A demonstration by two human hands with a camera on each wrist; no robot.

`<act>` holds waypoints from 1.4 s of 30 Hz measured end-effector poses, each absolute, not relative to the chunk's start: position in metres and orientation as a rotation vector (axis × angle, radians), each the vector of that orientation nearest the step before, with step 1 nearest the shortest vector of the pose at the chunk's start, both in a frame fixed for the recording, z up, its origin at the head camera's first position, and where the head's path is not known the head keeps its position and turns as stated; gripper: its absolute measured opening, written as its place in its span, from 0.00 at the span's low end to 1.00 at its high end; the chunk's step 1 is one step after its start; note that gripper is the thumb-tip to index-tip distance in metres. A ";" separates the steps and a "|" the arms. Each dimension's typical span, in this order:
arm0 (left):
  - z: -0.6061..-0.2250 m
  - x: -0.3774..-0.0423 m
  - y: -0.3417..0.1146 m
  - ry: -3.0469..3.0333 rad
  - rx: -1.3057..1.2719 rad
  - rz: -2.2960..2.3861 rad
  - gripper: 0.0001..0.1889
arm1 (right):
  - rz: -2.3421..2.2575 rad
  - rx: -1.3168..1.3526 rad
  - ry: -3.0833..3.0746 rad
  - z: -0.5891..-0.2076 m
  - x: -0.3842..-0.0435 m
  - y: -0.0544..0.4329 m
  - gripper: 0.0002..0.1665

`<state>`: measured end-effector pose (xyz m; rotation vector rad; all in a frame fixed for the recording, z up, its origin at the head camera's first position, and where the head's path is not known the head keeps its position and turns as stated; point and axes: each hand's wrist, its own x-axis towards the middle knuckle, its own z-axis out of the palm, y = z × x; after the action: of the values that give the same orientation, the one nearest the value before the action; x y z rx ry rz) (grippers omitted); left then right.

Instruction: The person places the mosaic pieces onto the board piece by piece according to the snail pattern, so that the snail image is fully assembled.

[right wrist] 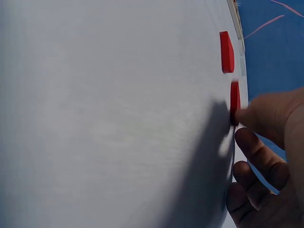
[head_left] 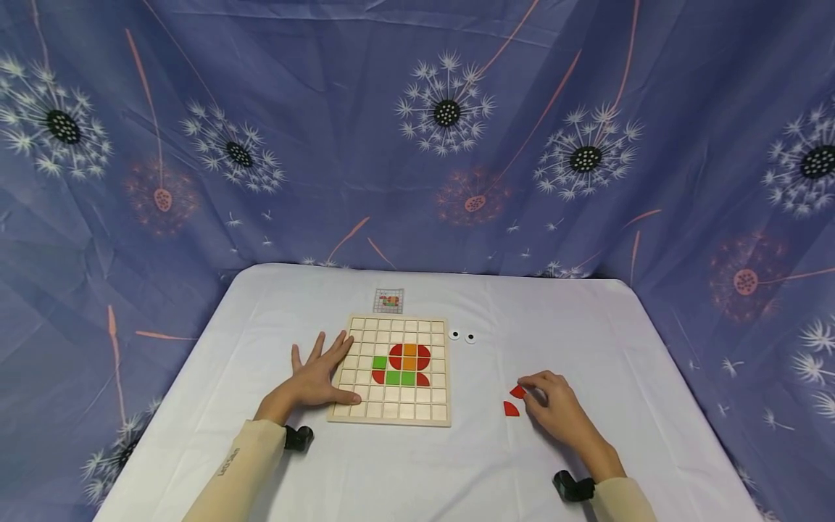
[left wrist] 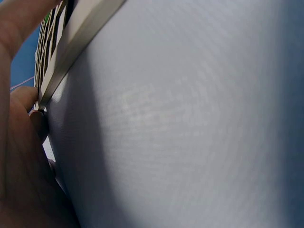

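My left hand (head_left: 315, 378) lies spread across the left edge of a wooden grid board (head_left: 388, 415), fingertips on its upper left side and thumb on its lower left. Green and orange squares and red quarter-circle pieces form a figure on the board, with a green square (head_left: 380, 362) at its left. Off to the right, my right hand (head_left: 554, 406) pinches a red quarter-circle piece (head_left: 517, 391) between thumb and index finger, close over the cloth. A second red quarter-circle piece (right wrist: 227, 52) lies just beside it. In the left wrist view, the board's side (left wrist: 78, 35) rises past the fingers.
Two round eye pieces (head_left: 455, 334) lie off the board's upper right corner. Behind the board is a small picture card (head_left: 388, 301) with a gridded figure. A white cloth (head_left: 261, 304) covers the table, and a blue dandelion-print curtain (head_left: 339, 145) hangs around it.
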<state>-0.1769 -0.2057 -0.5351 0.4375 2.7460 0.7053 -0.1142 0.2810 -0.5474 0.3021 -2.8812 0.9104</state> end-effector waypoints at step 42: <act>-0.534 -0.177 -0.203 2.724 0.410 0.707 0.68 | 0.968 0.113 -2.829 -0.548 -0.126 0.254 0.18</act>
<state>-0.1772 -0.2028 -0.5339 0.4096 2.7235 0.7075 -0.1256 0.2543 -0.5480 0.1125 -2.8290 0.9679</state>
